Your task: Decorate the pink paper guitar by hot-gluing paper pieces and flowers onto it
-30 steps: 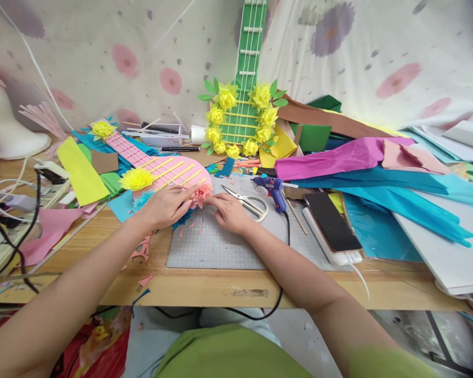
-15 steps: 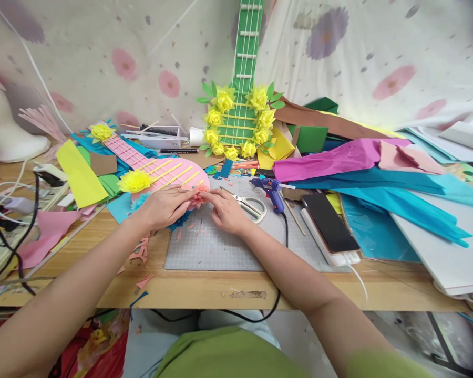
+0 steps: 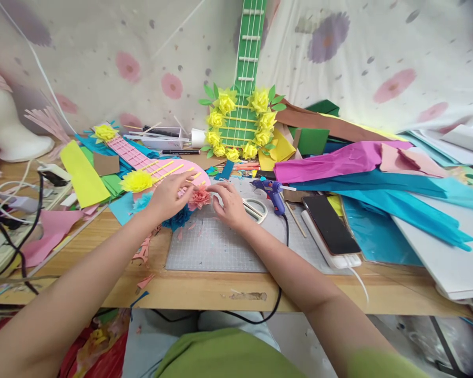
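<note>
A small pink paper flower point(image 3: 200, 198) sits at the lower edge of the pink paper guitar point(image 3: 153, 164), just above the grey cutting mat point(image 3: 216, 247). My left hand point(image 3: 167, 198) pinches the flower from the left with its fingertips. From the right, my right hand point(image 3: 229, 206) grips it with curled fingers. A yellow paper flower point(image 3: 137, 180) is stuck on the guitar's body. A teal paper flower point(image 3: 177, 218) shows below my left hand.
Scissors point(image 3: 257, 209) and a blue glue gun point(image 3: 274, 191) with its cord lie just right of my hands. A phone point(image 3: 331, 223) rests on a power bank. A green paper guitar point(image 3: 242, 118) leans on the backdrop. Coloured paper sheets point(image 3: 378, 173) pile up on the right; cables point(image 3: 16, 210) lie on the left.
Both hands have shifted slightly up and away from me with the pink flower. My left hand has lifted, which uncovers the teal flower beneath it.
</note>
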`<state>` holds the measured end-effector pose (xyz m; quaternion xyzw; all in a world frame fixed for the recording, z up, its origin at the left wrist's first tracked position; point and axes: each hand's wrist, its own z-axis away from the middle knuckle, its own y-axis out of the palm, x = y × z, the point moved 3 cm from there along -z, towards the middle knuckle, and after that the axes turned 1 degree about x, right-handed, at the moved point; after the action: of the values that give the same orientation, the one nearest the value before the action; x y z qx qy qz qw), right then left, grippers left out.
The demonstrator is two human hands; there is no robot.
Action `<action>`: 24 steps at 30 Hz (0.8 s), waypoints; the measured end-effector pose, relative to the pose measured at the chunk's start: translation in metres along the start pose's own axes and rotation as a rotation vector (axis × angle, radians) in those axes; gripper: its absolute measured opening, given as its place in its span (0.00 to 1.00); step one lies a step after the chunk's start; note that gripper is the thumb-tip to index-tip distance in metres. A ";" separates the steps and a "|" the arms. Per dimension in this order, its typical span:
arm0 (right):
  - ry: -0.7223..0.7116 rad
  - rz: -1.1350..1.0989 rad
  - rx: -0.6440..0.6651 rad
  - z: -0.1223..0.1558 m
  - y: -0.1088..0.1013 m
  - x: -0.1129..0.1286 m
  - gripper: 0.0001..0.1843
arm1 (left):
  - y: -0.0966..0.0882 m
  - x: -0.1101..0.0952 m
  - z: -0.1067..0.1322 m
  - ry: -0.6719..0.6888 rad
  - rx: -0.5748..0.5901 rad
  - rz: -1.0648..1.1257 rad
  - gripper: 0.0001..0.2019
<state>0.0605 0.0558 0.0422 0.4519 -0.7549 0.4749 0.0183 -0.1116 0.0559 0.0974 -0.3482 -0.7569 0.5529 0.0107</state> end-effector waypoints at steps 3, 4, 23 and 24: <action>0.045 -0.004 0.017 -0.010 0.007 -0.002 0.18 | 0.011 0.000 -0.008 -0.036 0.052 -0.092 0.25; 0.049 -0.010 0.023 -0.012 0.009 -0.003 0.18 | 0.013 0.001 -0.009 -0.048 0.067 -0.118 0.25; -0.105 -0.081 0.182 -0.027 0.001 0.004 0.18 | -0.011 0.032 -0.006 -0.448 -0.166 0.167 0.21; -0.117 -0.070 0.206 -0.030 0.004 0.005 0.19 | -0.015 0.035 -0.006 -0.477 -0.175 0.197 0.18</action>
<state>0.0422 0.0748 0.0580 0.5041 -0.6857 0.5220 -0.0557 -0.1431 0.0773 0.0997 -0.2798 -0.7454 0.5501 -0.2519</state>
